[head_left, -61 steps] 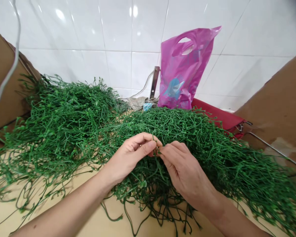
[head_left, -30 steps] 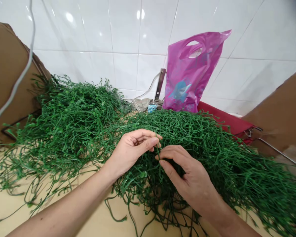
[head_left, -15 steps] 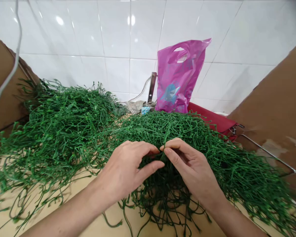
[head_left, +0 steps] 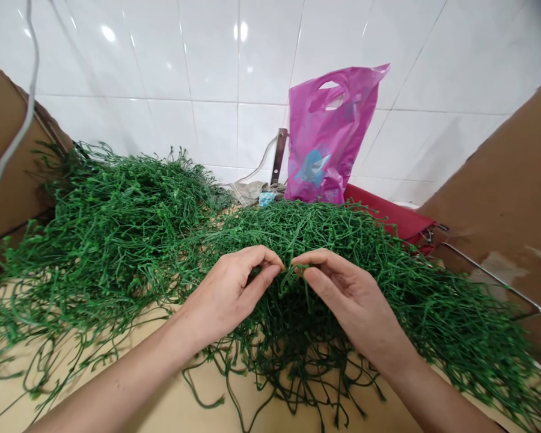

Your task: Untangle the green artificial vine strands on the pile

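Thin green plastic plant stems with small forked tips lie in a large tangled heap [head_left: 315, 228] in front of me. Over its near side, my right hand [head_left: 356, 307] pinches a green plastic stem [head_left: 307, 291] between thumb and forefinger. A bit of the stem bends across the fingertips, and part of it hangs below them. My left hand [head_left: 229, 288] is close on the left, thumb and forefinger pressed together. Whatever lies between those tips is too small to make out. A narrow gap separates the two hands, with green strands showing in it.
Another heap of green stems [head_left: 126, 204] spreads at the left. Behind stand a pink plastic bag [head_left: 329, 132], a red case [head_left: 388, 213] and a metal bracket [head_left: 278, 157] against the tiled wall [head_left: 162, 54]. Cardboard flanks both sides [head_left: 9, 150]; a white cable [head_left: 27, 114] hangs left.
My left hand's thumb and forefinger have closed together and drawn slightly left. The stem at my right fingertips, upright before, now bends over them.
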`<state>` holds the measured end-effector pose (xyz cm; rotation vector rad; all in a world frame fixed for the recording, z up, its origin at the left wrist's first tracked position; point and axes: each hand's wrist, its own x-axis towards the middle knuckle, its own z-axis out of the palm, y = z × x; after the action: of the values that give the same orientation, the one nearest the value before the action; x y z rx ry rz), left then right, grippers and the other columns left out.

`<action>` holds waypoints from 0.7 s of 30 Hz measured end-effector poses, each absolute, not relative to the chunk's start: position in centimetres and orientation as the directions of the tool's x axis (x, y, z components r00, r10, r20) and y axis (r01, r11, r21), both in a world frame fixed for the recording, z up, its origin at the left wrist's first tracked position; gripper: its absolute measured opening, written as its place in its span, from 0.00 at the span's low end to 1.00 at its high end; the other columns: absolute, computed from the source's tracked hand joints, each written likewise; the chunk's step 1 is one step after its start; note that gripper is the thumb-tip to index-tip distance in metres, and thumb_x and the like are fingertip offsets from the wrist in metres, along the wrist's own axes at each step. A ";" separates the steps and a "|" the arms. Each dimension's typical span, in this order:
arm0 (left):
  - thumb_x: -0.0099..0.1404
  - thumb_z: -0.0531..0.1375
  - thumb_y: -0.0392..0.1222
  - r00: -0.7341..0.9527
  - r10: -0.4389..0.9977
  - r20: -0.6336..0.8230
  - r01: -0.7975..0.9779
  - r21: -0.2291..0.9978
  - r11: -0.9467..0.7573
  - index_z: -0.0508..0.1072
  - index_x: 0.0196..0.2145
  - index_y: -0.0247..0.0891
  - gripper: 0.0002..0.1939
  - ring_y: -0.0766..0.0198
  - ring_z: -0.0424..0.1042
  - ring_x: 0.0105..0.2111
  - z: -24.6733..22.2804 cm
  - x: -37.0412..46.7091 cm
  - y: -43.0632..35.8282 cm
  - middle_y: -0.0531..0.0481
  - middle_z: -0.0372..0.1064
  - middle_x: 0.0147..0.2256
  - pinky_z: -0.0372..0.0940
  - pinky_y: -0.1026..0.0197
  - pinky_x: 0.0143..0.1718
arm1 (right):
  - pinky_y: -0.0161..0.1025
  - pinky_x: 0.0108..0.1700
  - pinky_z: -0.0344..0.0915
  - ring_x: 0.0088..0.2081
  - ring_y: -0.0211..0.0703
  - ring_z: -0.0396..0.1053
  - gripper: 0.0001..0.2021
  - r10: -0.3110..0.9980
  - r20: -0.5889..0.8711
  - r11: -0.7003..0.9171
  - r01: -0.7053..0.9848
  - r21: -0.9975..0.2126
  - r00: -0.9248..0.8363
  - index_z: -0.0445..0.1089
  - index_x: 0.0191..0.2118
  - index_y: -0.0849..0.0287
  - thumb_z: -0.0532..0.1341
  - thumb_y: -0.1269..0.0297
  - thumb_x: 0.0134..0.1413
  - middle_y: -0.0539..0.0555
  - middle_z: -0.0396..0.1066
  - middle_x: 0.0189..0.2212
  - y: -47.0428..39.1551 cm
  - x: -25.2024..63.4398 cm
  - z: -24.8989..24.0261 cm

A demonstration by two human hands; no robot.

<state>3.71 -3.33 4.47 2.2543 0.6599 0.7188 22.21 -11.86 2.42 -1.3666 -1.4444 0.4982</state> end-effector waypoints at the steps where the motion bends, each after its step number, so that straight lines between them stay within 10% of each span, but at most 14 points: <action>1: 0.74 0.53 0.42 0.718 0.626 0.304 0.254 0.723 -0.642 0.73 0.40 0.39 0.10 0.67 0.69 0.34 4.5 3.7 -3.4 0.55 0.72 0.34 0.60 0.64 0.37 | 0.33 0.35 0.65 0.32 0.37 0.67 0.07 0.894 0.404 0.265 0.496 -0.827 0.195 0.76 0.39 0.53 0.63 0.58 0.61 0.47 0.73 0.31 -11.8 22.1 2.5; 16: 0.67 0.61 0.44 0.729 0.659 0.185 0.100 0.924 -0.369 0.75 0.31 0.36 0.10 0.67 0.67 0.33 3.1 4.2 -1.9 0.55 0.71 0.30 0.60 0.65 0.36 | 0.40 0.51 0.69 0.41 0.41 0.76 0.09 0.695 0.717 0.422 0.839 -0.343 -0.057 0.75 0.42 0.54 0.58 0.72 0.62 0.51 0.79 0.36 -11.4 22.6 1.8; 21: 0.68 0.61 0.43 0.734 0.628 0.258 0.108 0.868 -0.484 0.73 0.29 0.37 0.11 0.67 0.66 0.32 3.0 4.5 -2.6 0.55 0.70 0.29 0.59 0.65 0.36 | 0.34 0.38 0.69 0.30 0.37 0.72 0.07 0.785 0.594 0.260 0.777 -0.574 0.177 0.75 0.36 0.55 0.59 0.69 0.59 0.48 0.76 0.31 -11.5 22.0 1.9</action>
<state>4.53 -2.63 2.96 2.0050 0.5591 0.7051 22.01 -11.52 1.93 -1.4930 -1.5744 0.0109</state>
